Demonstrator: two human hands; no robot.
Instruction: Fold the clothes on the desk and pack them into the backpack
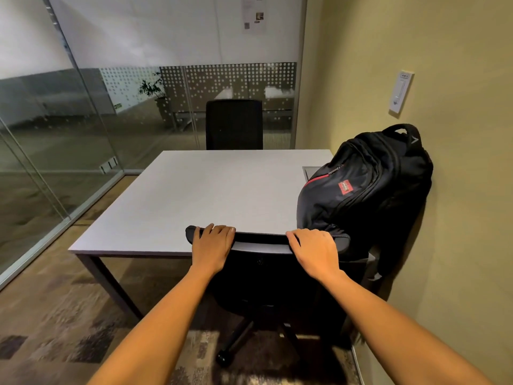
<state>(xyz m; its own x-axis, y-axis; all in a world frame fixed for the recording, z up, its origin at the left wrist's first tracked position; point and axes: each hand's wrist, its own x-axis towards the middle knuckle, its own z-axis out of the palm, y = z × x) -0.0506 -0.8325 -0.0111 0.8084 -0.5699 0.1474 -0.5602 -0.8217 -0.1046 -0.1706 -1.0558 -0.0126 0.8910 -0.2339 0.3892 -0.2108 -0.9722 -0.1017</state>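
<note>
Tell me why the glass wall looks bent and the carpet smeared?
Head view: wide-angle lens bows the glass partition; motion blur streaks the brown patterned carpet; the grey desk, black fabric backpack, left hand and right hand on the black office chair look sharp.

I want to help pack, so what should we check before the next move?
1. Top edge of the chair held by the left hand and right hand: ok.
2. Any clothes on the desk to fold: none in view, not ok.
3. The backpack stands on the desk, leaning against the wall: ok.
4. The backpack is open for packing: its zips look closed, not ok.
5. Floor space behind the chair to pull it out: cannot tell.
</note>
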